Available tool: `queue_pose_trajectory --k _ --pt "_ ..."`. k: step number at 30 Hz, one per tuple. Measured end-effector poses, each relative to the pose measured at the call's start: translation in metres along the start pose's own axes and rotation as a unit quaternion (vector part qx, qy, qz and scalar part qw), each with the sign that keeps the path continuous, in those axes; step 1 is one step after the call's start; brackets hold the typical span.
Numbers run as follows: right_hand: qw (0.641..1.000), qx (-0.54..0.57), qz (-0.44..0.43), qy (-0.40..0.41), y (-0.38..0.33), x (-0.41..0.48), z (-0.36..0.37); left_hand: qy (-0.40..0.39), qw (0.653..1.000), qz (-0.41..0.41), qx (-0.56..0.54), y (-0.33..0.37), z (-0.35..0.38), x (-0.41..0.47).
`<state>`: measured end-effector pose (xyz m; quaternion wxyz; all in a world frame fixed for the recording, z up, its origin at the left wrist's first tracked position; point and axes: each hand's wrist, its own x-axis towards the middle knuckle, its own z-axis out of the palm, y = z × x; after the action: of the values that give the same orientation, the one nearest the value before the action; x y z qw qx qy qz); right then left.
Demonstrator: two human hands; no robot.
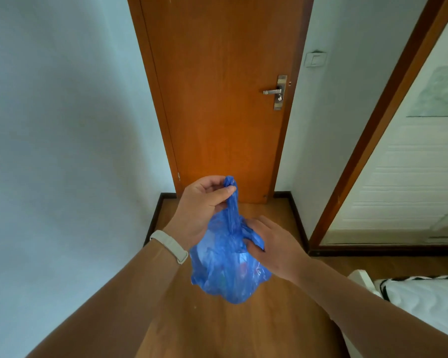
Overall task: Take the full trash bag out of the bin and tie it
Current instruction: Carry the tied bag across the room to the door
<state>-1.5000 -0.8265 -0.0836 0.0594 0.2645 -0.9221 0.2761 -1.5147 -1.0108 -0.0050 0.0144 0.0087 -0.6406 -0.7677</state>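
From the head view, a blue trash bag (228, 270) hangs in the air at the lower centre of the frame, above the wooden floor (269, 329), with pale and coloured shapes showing faintly through the thin plastic. The left hand (204, 205) is raised just above the bag's bulging body, its thumb and fingers pinched tight on a twisted strand of the bag's top that stretches upward from the gathered neck. A light-coloured band (169, 246) circles the left wrist. The right hand (272, 244) sits lower and to the right, pressed against the side of the bag; its fingers curl around a second bunched strand of blue plastic near the neck, though how firmly they close on it is hard to tell, since the fingertips are hidden behind the plastic. The two hands are apart, one above the other. Behind them, in the upper centre, stands a shut orange-brown wooden door (217, 99) with a metal lever handle (273, 92). A wall switch (315, 59) sits to its right. In the lower right corner lies the edge of a white mattress (424, 295).
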Motion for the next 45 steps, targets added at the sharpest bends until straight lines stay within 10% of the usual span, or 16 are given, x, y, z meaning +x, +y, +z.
queue_pose_trajectory --k 45 --pt "0.981 0.103 -0.104 -0.128 0.230 0.597 0.150 0.176 0.979 -0.064 0.079 -0.035 -0.187 0.570"
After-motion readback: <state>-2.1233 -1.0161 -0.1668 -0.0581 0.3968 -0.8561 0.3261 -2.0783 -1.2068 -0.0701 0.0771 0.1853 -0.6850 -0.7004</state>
